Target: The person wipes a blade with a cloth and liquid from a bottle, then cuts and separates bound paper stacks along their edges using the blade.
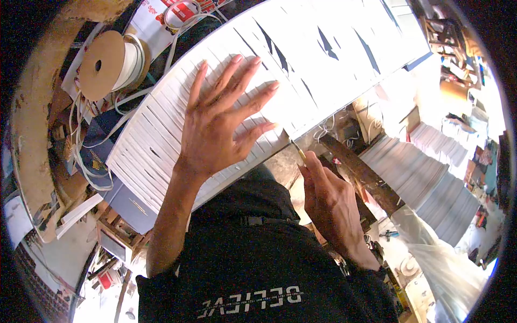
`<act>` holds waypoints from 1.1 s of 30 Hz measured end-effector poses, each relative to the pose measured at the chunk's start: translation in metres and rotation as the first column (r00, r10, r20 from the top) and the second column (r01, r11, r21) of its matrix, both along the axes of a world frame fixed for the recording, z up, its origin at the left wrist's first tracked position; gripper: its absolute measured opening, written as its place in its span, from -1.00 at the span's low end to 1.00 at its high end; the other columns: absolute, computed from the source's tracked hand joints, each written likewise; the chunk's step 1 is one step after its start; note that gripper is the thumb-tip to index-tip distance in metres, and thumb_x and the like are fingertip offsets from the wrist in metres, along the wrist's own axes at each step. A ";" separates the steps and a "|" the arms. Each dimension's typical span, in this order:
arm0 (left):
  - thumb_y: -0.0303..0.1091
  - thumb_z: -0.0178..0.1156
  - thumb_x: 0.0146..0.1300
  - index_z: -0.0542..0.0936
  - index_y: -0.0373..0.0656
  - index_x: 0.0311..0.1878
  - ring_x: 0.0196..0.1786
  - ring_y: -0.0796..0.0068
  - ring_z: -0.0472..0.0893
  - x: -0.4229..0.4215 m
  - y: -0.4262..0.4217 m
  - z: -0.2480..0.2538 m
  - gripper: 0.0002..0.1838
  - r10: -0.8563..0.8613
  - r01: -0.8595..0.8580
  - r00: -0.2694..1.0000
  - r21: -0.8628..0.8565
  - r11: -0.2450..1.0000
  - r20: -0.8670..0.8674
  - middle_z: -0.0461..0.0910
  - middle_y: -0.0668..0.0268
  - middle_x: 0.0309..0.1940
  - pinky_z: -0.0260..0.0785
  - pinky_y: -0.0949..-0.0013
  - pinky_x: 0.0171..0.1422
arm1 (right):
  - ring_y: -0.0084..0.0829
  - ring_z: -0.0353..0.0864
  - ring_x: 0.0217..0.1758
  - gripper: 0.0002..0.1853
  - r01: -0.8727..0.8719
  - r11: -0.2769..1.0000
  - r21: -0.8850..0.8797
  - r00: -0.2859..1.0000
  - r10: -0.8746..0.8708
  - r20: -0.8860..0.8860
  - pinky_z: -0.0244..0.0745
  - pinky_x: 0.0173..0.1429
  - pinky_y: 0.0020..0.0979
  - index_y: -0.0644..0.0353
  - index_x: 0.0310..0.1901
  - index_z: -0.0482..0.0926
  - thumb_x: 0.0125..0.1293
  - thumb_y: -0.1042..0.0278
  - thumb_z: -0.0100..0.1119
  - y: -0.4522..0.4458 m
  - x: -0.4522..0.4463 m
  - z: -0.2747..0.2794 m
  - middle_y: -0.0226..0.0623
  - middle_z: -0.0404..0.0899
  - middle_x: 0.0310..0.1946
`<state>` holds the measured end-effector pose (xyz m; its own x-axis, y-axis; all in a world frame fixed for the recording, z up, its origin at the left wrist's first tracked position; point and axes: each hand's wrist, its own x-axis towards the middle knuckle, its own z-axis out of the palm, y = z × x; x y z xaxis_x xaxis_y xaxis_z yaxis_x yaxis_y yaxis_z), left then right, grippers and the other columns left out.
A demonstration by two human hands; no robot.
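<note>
Large pale capitals are running across the black shirt (237,242), apparently spelling "BELIEVE" (250,301), and a line of tiny characters is cutting through the middle of the word, too small to read. A short line of gold lettering is showing on the dark blue cover (128,207) at the end of the white stack (156,145), also too small to read. Red and white print is filling the sheet (180,15) near the top edge, its words staying illegible.
</note>
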<state>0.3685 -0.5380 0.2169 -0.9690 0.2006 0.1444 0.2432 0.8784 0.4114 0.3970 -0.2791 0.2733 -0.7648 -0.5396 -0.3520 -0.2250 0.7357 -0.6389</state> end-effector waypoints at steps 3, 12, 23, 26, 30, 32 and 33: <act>0.08 0.19 0.37 0.57 0.23 0.39 0.62 0.12 0.19 0.000 0.002 0.002 -0.46 -0.002 0.002 1.000 -0.005 1.000 -0.003 0.29 0.24 0.56 -0.20 -0.21 0.67 | -0.03 0.71 -0.46 -0.42 -0.091 0.976 0.198 0.993 0.103 -0.050 0.58 -0.49 -0.07 0.30 0.41 0.28 0.37 0.47 0.13 -0.011 -0.006 0.001 0.00 0.67 -0.27; 0.01 0.23 0.35 0.51 0.15 0.44 0.62 0.08 0.19 0.004 -0.001 -0.001 -0.41 -0.018 0.018 1.000 -0.002 1.000 0.004 0.26 0.19 0.57 -0.22 -0.24 0.66 | 0.05 0.72 -0.39 -0.64 -0.128 0.863 0.489 0.964 -0.007 0.266 0.56 -0.40 -0.01 0.28 0.21 0.41 0.45 0.36 0.04 0.018 0.009 0.040 0.03 0.64 -0.47; 0.02 0.27 0.33 0.54 0.06 0.40 0.64 0.17 0.17 0.013 -0.006 0.003 -0.40 -0.044 0.042 0.999 0.069 0.997 0.031 0.32 0.19 0.54 -0.25 -0.16 0.69 | -0.07 0.77 -0.32 -0.34 0.083 0.991 -0.103 0.996 -0.084 -0.002 0.71 -0.35 -0.18 0.17 0.42 0.35 0.26 0.57 0.23 -0.013 0.012 -0.006 -0.02 0.71 -0.09; 0.01 0.27 0.33 0.58 0.06 0.37 0.62 0.17 0.20 0.013 -0.005 0.002 -0.43 -0.033 0.032 0.999 0.079 0.996 0.011 0.34 0.18 0.52 -0.23 -0.15 0.69 | -0.08 0.77 -0.35 -0.37 0.081 0.988 -0.130 0.994 -0.090 -0.067 0.70 -0.37 -0.16 0.19 0.41 0.36 0.28 0.56 0.23 -0.015 0.015 -0.011 -0.06 0.72 -0.15; 0.02 0.26 0.33 0.60 0.06 0.34 0.61 0.17 0.23 0.013 -0.005 0.001 -0.45 -0.025 0.026 1.000 0.075 0.997 -0.014 0.37 0.18 0.50 -0.20 -0.15 0.68 | -0.10 0.76 -0.39 -0.43 0.124 0.992 -0.016 0.983 -0.125 -0.136 0.67 -0.41 -0.14 0.20 0.38 0.39 0.32 0.52 0.23 -0.026 0.021 -0.008 -0.06 0.72 -0.23; 0.02 0.25 0.34 0.60 0.07 0.34 0.61 0.17 0.23 0.012 -0.005 0.000 -0.46 -0.025 0.027 0.999 0.068 0.997 -0.025 0.37 0.18 0.50 -0.19 -0.15 0.68 | -0.10 0.75 -0.38 -0.45 0.414 0.908 0.059 0.851 -0.409 0.328 0.66 -0.41 -0.13 0.19 0.36 0.40 0.34 0.49 0.22 -0.029 0.011 0.000 -0.05 0.72 -0.24; 0.03 0.24 0.34 0.60 0.07 0.34 0.60 0.17 0.23 0.013 -0.006 0.000 -0.46 -0.028 0.030 0.999 0.062 0.998 -0.040 0.37 0.18 0.50 -0.19 -0.15 0.68 | -0.10 0.75 -0.38 -0.46 0.520 0.844 0.135 0.677 -0.503 0.538 0.65 -0.41 -0.13 0.19 0.36 0.40 0.35 0.47 0.22 -0.027 0.011 0.001 -0.05 0.72 -0.24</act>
<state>0.3812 -0.5436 0.2168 -0.9563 0.2178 0.1950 0.2850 0.8435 0.4553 0.4084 -0.3064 0.2742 -0.6146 -0.1368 -0.7769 0.5631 0.6136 -0.5536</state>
